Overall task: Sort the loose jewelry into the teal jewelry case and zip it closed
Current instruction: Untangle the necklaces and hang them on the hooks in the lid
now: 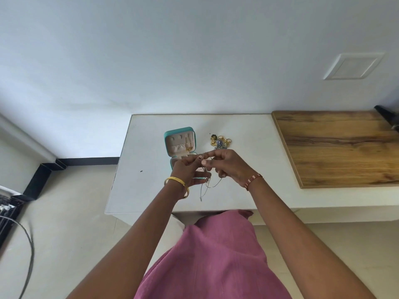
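Note:
The teal jewelry case (pixel 180 141) stands open on the white table (pixel 151 180), its beige lid upright with a gold piece in the lid pocket. My left hand (pixel 187 170) covers most of its lower tray. Both hands meet just right of the case and pinch a thin chain necklace (pixel 207 184), which hangs in loops below my fingers down to the table. My right hand (pixel 230 166) holds its upper part. A pile of loose jewelry (pixel 220 141), gold rings and a bluish piece, lies behind my right hand.
A wooden board (pixel 336 147) covers the surface to the right, with a dark object (pixel 387 117) at its far corner. A small dark speck (pixel 141 171) lies on the table's left part. Cables and dark gear (pixel 13 214) sit on the floor at the left.

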Demonstrator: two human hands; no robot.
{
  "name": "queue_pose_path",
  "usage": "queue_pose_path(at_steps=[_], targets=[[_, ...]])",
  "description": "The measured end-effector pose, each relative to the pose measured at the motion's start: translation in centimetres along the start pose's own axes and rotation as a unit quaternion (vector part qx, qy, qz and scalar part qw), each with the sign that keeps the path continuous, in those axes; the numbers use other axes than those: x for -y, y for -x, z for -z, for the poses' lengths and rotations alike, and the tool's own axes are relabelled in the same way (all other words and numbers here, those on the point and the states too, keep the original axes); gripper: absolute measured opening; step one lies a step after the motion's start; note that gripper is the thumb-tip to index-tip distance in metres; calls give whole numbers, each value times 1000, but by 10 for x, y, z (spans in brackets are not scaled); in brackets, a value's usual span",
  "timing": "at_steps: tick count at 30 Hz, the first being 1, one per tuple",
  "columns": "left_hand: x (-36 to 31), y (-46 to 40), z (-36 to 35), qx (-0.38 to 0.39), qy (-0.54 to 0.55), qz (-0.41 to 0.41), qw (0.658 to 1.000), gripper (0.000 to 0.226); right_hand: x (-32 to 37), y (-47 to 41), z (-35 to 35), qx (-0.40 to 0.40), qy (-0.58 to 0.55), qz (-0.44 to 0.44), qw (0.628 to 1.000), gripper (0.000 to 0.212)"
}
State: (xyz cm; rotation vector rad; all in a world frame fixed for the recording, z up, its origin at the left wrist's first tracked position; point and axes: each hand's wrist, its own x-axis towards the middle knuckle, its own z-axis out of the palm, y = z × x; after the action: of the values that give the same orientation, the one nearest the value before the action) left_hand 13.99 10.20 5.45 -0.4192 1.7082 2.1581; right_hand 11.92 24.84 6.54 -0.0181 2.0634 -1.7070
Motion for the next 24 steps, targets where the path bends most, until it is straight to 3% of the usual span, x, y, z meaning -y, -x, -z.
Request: queue_pose_path(at_steps=[6,13,18,24], targets=[[2,-2,-8,24,-23,9,999,23,-3,-1,-6,-90,42,-6,995,13],[3,-7,-10,27,-48,21,998,24,1,-8,4,-124,56,-19,990,19],[12,-11,-3,0,-108,38,993,27,3,-13,16,-182,-60,-30,981,20],[26,-16,20,-55,-255,64,963,26,6,-11,41,-270,-224,4,937,19]])
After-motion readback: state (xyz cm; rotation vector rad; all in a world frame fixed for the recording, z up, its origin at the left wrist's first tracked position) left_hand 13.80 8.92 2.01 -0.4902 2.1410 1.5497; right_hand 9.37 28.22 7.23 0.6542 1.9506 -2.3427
